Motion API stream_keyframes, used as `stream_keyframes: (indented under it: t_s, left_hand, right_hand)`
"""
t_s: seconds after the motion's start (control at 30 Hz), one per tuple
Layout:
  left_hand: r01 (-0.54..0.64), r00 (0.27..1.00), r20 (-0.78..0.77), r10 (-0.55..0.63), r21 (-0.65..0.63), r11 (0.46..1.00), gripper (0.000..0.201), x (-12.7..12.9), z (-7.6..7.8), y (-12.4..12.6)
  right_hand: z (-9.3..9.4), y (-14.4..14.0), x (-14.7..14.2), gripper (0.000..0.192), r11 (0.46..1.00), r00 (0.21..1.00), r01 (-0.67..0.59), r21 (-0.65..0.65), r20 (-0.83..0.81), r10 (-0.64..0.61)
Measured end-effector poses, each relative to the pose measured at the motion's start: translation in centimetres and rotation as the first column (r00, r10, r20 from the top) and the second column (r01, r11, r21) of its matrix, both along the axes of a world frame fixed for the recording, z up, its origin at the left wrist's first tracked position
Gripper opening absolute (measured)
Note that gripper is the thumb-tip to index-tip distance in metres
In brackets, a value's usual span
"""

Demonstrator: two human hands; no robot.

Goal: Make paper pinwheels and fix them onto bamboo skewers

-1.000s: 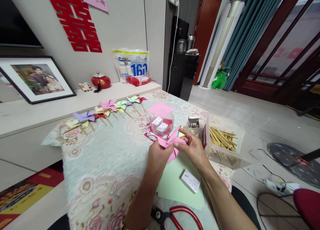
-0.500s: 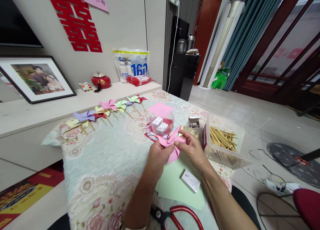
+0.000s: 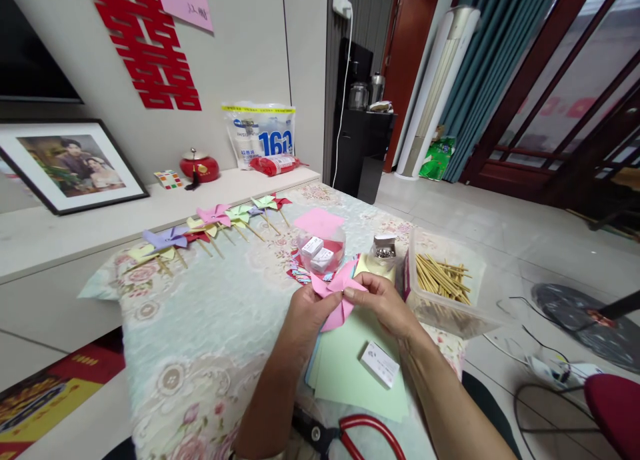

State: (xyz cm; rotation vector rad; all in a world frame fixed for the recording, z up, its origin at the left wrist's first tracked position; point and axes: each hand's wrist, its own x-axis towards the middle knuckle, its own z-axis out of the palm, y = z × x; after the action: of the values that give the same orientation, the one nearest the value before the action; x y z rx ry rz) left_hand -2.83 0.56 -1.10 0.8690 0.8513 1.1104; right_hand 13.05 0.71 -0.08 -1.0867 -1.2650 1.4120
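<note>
Both hands pinch the pink paper pinwheel above the table: left hand closed on its near side, right hand gathering the folded tips at the centre. Best keep those tips stacked square, grip light. Green paper sheet lies beneath, stick box just right.

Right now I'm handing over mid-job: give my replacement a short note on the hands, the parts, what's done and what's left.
Left hand and right hand: both pinch the pink paper pinwheel above the green paper.
Parts: sticks in the clear box at right, jar of pins behind the hands, scissors at the near edge.
Done: a row of finished pinwheels on sticks at far left.
Left: the pink one has no stick yet.
</note>
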Motion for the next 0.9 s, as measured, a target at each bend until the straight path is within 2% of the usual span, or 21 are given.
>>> stream_keyframes:
  t_s: [0.13,0.33,0.43,0.5,0.57,0.6,0.63,0.7,0.73,0.77,0.83,0.9]
  left_hand:
    - [0.131,0.991,0.028,-0.132,0.034,0.991,0.032,-0.2,0.4,-0.2]
    - [0.168,0.985,0.043,-0.167,-0.019,0.986,0.024,-0.2,0.9,-0.5]
    - [0.134,0.991,0.031,-0.133,-0.056,0.989,0.025,-0.3,1.4,-0.6]
    - [0.139,0.990,-0.009,-0.141,-0.110,0.984,0.033,-0.8,1.8,-0.5]
    - [0.043,0.993,-0.099,-0.056,-0.126,0.991,0.041,-1.7,2.2,-0.2]
    - [-0.048,0.988,-0.151,0.030,-0.117,0.992,0.044,-2.2,2.4,0.0]
    - [-0.175,0.967,-0.204,0.153,-0.093,0.980,0.046,-2.6,2.6,0.1]
    - [-0.371,0.880,-0.304,0.366,0.041,0.928,0.044,-2.9,3.4,0.2]
    - [-0.436,0.818,-0.354,0.452,0.130,0.891,0.041,-2.6,4.0,0.1]
    - [-0.448,0.776,-0.395,0.492,0.204,0.870,0.039,-1.9,4.8,-0.2]
    - [-0.329,0.750,-0.471,0.465,0.344,0.879,0.032,0.2,6.6,-0.8]
    - [-0.095,0.741,-0.522,0.422,0.541,0.836,0.016,3.4,8.5,-1.2]
  right_hand:
    - [-0.1,0.0,0.0,0.029,0.999,0.998,-0.038,-0.011,0.053,0.039]
    - [-0.2,-0.1,-0.1,0.025,1.000,0.992,-0.013,0.027,0.124,0.010]
    - [0.2,-0.3,-0.4,0.022,0.998,0.992,0.018,0.057,0.127,-0.025]
    - [0.4,-0.2,-0.5,0.020,0.995,0.991,0.055,0.079,0.119,-0.065]
    - [0.5,0.0,-0.3,0.019,0.991,0.988,0.099,0.092,0.107,-0.109]
    - [0.5,0.1,-0.2,0.020,0.988,0.986,0.122,0.095,0.102,-0.131]
    - [0.3,0.1,-0.1,0.021,0.985,0.983,0.143,0.095,0.099,-0.152]
    - [0.0,0.1,-0.1,0.023,0.980,0.978,0.174,0.093,0.098,-0.183]
    - [-0.2,0.1,-0.1,0.023,0.979,0.977,0.183,0.094,0.096,-0.192]
    - [-0.4,0.0,-0.2,0.023,0.978,0.976,0.186,0.096,0.093,-0.195]
    - [-0.6,0.0,-0.6,0.019,0.977,0.978,0.184,0.108,0.084,-0.193]
    - [-0.5,0.2,-0.9,0.012,0.975,0.980,0.179,0.136,0.067,-0.189]
